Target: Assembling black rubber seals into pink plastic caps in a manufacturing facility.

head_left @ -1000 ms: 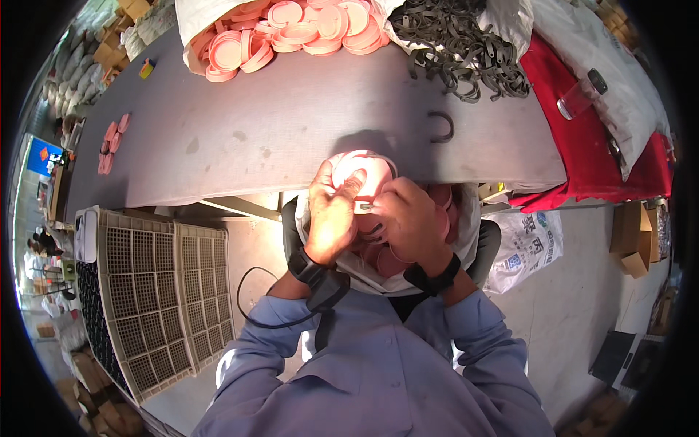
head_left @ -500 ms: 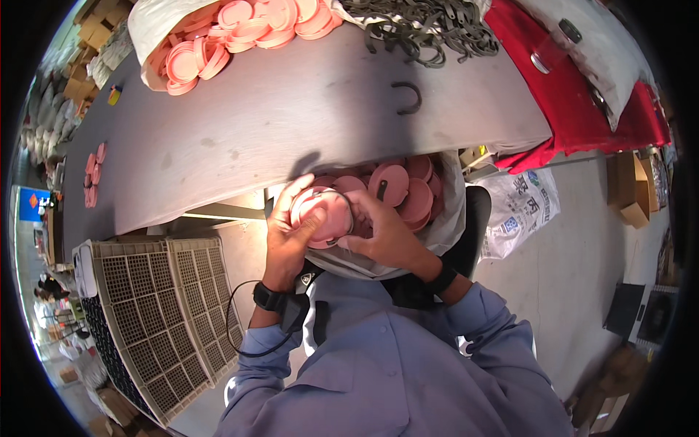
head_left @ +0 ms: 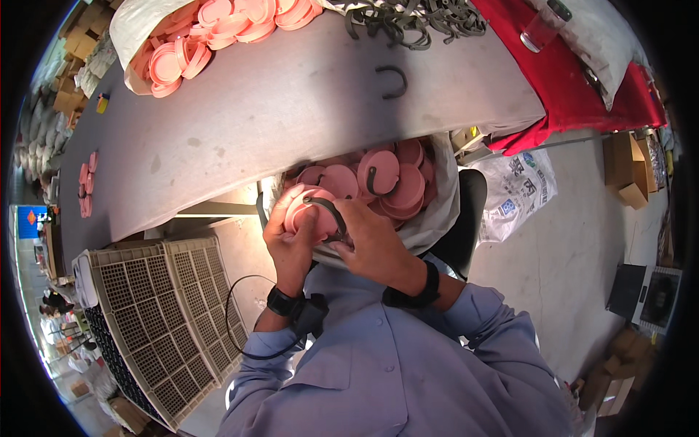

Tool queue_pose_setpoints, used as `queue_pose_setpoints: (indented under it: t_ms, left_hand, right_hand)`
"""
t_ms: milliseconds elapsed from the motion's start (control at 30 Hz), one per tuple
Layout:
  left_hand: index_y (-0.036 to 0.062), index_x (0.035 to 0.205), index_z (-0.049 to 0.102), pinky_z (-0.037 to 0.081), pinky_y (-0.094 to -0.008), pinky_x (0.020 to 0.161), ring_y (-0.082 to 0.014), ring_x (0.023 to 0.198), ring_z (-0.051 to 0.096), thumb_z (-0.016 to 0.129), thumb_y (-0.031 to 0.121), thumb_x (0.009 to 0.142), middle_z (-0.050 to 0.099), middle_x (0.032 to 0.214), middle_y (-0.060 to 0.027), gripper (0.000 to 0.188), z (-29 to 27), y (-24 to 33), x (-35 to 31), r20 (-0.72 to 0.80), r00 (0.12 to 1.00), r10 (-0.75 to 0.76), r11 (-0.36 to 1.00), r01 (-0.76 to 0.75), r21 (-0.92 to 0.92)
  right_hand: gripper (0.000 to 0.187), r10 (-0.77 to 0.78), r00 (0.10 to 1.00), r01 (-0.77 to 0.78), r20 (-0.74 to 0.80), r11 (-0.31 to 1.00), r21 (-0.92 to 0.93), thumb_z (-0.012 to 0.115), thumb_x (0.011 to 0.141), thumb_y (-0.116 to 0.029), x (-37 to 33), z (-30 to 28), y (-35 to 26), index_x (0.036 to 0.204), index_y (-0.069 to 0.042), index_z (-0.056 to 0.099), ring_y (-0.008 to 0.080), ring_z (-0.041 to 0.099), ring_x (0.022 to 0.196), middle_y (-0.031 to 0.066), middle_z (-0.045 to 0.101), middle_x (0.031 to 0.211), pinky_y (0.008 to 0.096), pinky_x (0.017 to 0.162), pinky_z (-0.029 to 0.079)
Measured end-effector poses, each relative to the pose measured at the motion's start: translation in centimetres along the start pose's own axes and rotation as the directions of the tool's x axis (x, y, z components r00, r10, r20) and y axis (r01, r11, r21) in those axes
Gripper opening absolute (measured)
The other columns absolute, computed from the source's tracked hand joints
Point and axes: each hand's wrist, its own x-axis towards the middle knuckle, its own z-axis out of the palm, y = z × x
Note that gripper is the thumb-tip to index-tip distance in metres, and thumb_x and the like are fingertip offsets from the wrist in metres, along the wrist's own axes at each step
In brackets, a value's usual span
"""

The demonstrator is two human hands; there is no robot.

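My left hand (head_left: 290, 251) grips a round pink lid (head_left: 298, 216) by its left side, thumb across its face. A dark curved strap handle (head_left: 333, 208) arches over the right part of that lid. My right hand (head_left: 380, 244) is closed at the handle's lower end, by the lid's right edge; its fingertips are partly hidden. Just beyond both hands, a white bag (head_left: 445, 218) holds many pink lids (head_left: 408, 188). One of them carries a dark handle (head_left: 371, 180).
The grey table (head_left: 240, 124) bears a lone dark handle (head_left: 403, 81), a heap of handles (head_left: 419, 25) and a spilling sack of pink lids (head_left: 166, 67). Beige plastic crates (head_left: 138, 298) stand at left. A red cloth (head_left: 571, 105) and a cup (head_left: 542, 29) are at far right.
The dark handle, seen along the lid's right rim before, now arches over the lid's face. My right hand has shifted down to the handle's lower end. The whole view has moved slightly.
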Motion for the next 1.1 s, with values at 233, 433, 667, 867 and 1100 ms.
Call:
queue_pose_setpoints:
  t_ms: [233, 433, 667, 867, 1100]
  left_hand:
    - [-0.0023, 0.137, 0.064, 0.055, -0.0323, 0.099, -0.0189, 0.111, 0.067, 0.076, 0.016, 0.097, 0.071, 0.124, -0.0118, 0.046, -0.6, -1.5, -0.9, -0.021, 1.0, 0.016, 1.0, -0.016, -0.01]
    - [-0.0011, 0.14, 0.063, 0.052, -0.0333, 0.104, -0.0189, 0.12, 0.064, 0.071, 0.009, 0.097, 0.068, 0.132, -0.0124, 0.044, 0.2, -2.6, -2.2, 0.017, 0.999, 0.037, 0.992, -0.039, 0.117]
    - [0.003, 0.158, 0.043, 0.047, -0.0354, 0.114, -0.0223, 0.135, 0.057, 0.062, 0.005, 0.086, 0.055, 0.152, -0.0113, 0.075, -0.5, -1.2, -1.7, 0.348, 0.909, -0.228, 0.777, 0.385, -0.497]
    - [0.0013, 0.166, 0.025, 0.036, -0.0376, 0.122, -0.0253, 0.144, 0.049, 0.066, 0.012, 0.086, 0.049, 0.158, -0.0119, 0.09, 1.3, -1.4, -3.1, 0.398, 0.88, -0.259, 0.746, 0.444, -0.496]
    - [0.0091, 0.14, 0.055, 0.049, -0.0435, 0.098, -0.0331, 0.116, 0.062, 0.081, 0.016, 0.075, 0.063, 0.124, -0.0128, 0.07, -0.3, -4.5, -4.5, 0.765, 0.637, 0.094, 0.388, -0.731, 0.561]
  right_hand:
    - [0.073, 0.004, 0.999, 0.0, 0.039, 0.996, -0.093, 0.077, 0.079, -0.005, -0.8, 1.0, -0.1, 0.144, -0.001, 0.043, 0.0423, 0.067, 0.094, 0.0227, 0.059, 0.113, 0.0481, 0.075, 0.057]
    - [0.07, -0.027, 0.991, 0.045, 0.133, 0.991, -0.129, 0.073, 0.081, -0.009, -2.5, 2.4, -0.5, 0.143, 0.004, 0.044, 0.0419, 0.067, 0.097, 0.0232, 0.056, 0.121, 0.0452, 0.075, 0.058]
    - [0.062, -0.301, 0.951, 0.282, 0.064, 0.768, -0.575, 0.067, 0.089, -0.013, -2.5, 0.9, -0.1, 0.145, 0.005, 0.049, 0.0409, 0.053, 0.135, 0.0243, 0.049, 0.151, 0.0469, 0.107, 0.045]
    - [0.061, -0.287, 0.951, 0.308, 0.115, 0.846, -0.436, 0.066, 0.089, -0.014, -2.9, -0.6, 3.4, 0.145, 0.006, 0.049, 0.0424, 0.046, 0.143, 0.0242, 0.044, 0.157, 0.0525, 0.113, 0.039]
    - [0.058, -0.194, 0.977, 0.185, 0.084, 0.59, -0.786, 0.061, 0.092, -0.019, -2.0, -2.2, 6.4, 0.15, -0.014, 0.052, 0.0452, 0.045, 0.142, 0.0213, 0.047, 0.155, 0.0637, 0.108, 0.044]
